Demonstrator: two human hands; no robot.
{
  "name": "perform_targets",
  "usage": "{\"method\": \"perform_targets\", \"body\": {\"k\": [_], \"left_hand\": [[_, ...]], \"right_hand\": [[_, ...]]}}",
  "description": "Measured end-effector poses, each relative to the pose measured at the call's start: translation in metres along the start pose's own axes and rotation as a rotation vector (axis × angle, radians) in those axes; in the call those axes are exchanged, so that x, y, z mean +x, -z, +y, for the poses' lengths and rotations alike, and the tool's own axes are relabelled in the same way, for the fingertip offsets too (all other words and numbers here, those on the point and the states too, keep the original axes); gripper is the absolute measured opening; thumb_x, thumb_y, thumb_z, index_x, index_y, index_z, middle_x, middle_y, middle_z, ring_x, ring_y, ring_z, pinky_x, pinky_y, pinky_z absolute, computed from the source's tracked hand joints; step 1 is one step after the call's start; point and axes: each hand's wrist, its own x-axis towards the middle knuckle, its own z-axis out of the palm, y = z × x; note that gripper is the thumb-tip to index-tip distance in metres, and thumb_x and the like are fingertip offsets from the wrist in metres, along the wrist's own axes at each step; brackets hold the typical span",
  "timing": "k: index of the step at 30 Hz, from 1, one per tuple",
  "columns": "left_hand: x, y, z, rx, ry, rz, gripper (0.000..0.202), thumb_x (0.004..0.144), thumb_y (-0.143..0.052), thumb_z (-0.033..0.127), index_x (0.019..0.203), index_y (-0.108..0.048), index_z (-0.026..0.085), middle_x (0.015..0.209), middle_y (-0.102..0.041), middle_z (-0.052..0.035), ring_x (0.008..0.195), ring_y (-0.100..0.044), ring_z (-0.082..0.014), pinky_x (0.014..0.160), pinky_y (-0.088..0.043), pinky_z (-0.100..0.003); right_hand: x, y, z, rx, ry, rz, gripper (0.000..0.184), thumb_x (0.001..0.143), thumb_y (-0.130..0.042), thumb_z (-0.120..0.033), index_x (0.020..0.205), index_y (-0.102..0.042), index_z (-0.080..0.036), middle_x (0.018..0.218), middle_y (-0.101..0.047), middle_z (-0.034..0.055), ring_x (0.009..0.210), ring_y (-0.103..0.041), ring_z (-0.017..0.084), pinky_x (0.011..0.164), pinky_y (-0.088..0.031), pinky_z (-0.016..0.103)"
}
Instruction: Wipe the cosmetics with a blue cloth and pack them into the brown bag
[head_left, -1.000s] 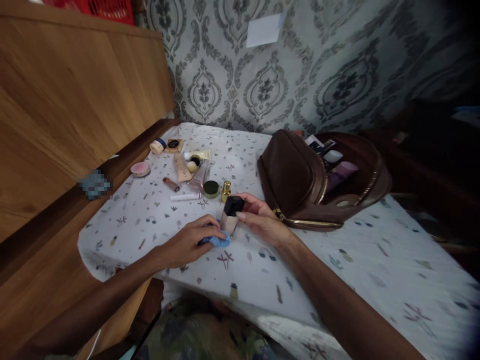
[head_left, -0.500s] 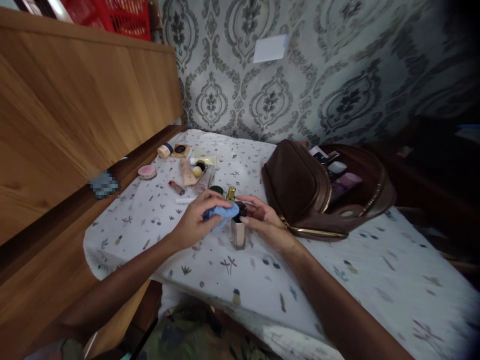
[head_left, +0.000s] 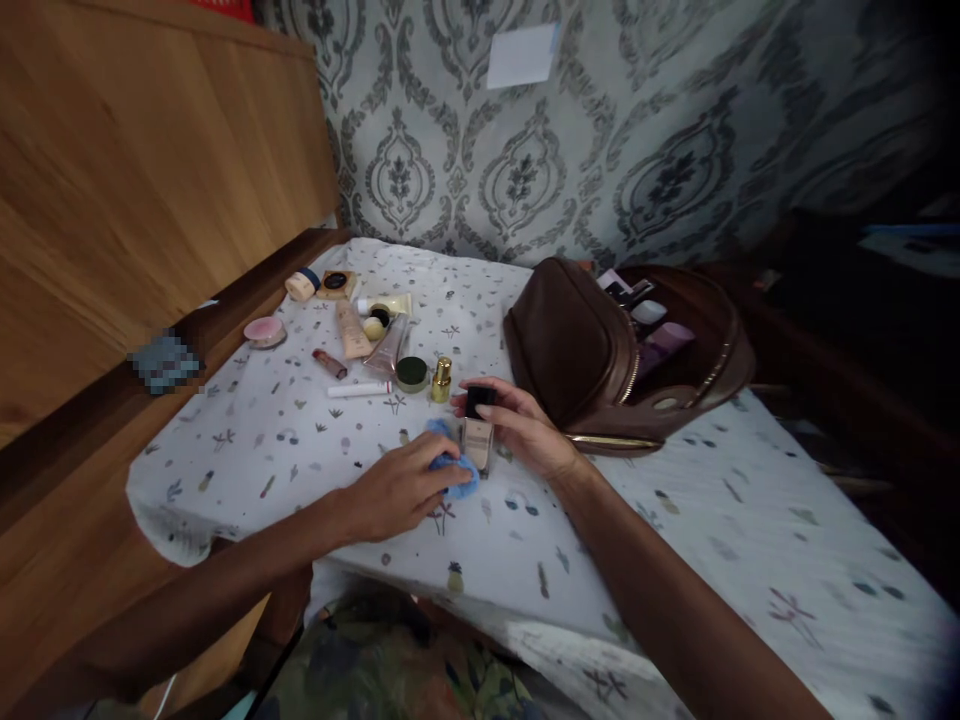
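A small foundation bottle (head_left: 478, 440) with a black cap stands upright on the patterned white sheet (head_left: 675, 540). My right hand (head_left: 521, 430) grips it from the right, fingers around the cap and body. My left hand (head_left: 401, 490) is closed on a blue cloth (head_left: 455, 472) pressed against the lower left side of the bottle, low on the sheet.
Several cosmetics lie behind: a gold-capped bottle (head_left: 441, 379), a green jar (head_left: 412, 373), a white stick (head_left: 358, 389), tubes (head_left: 349, 330) and a pink compact (head_left: 265, 331). An open brown bag (head_left: 585, 350) with items inside sits right. A wooden headboard (head_left: 135, 180) runs along the left.
My left hand with the blue cloth rose to the bottle's cap, then came back down to its lower side. The bottle went from tilted to upright.
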Motion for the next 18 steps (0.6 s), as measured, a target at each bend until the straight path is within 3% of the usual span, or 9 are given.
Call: {"method": "perform_targets", "body": {"k": [5,8,12,15,18], "left_hand": [[0.001,0.011,-0.002,-0.152,0.008,-0.046,0.031,0.089,-0.050,0.006,0.113,-0.066,0.019,0.116,-0.060,-0.0111,0.108,-0.060,-0.0218,0.090,-0.052,-0.032],[0.009,0.019,-0.008,-0.302,0.132,0.080,0.027,0.090,-0.052,0.010,0.110,-0.068,0.019,0.109,-0.063,-0.0089,0.102,-0.063,-0.0196,0.091,-0.051,-0.031],[0.021,0.019,-0.015,-0.432,0.417,0.276,0.020,0.092,-0.055,0.025,0.108,-0.065,0.018,0.102,-0.066,-0.0057,0.096,-0.063,-0.0209,0.088,-0.051,-0.034],[0.027,0.011,-0.018,-0.638,0.568,0.242,0.029,0.094,-0.056,0.039,0.114,-0.061,0.019,0.098,-0.068,-0.0042,0.088,-0.064,-0.0204,0.079,-0.053,-0.032],[0.032,0.003,-0.018,-0.832,0.572,0.183,0.047,0.086,-0.068,0.044,0.124,-0.056,0.019,0.106,-0.068,-0.0053,0.093,-0.064,-0.0207,0.082,-0.053,-0.032]], "right_hand": [[0.003,0.005,0.003,-0.053,0.041,0.043,0.036,0.069,-0.082,-0.036,0.103,-0.074,-0.025,0.092,-0.070,0.0008,0.083,-0.063,0.017,0.074,-0.050,0.030],[0.005,0.007,0.006,-0.037,0.049,0.062,0.034,0.068,-0.083,-0.035,0.100,-0.076,-0.024,0.090,-0.069,0.0002,0.079,-0.061,0.016,0.072,-0.050,0.029],[0.005,0.006,0.005,0.030,0.036,0.073,0.037,0.066,-0.086,-0.034,0.100,-0.076,-0.023,0.084,-0.068,-0.0009,0.070,-0.057,0.013,0.063,-0.046,0.026],[0.003,0.003,0.001,0.111,0.028,0.068,0.039,0.065,-0.088,-0.036,0.100,-0.076,-0.024,0.082,-0.067,-0.0015,0.068,-0.057,0.012,0.063,-0.047,0.025],[0.001,-0.001,-0.003,0.178,0.045,0.066,0.038,0.063,-0.090,-0.039,0.096,-0.077,-0.025,0.083,-0.068,-0.0009,0.071,-0.060,0.013,0.067,-0.050,0.025]]}}
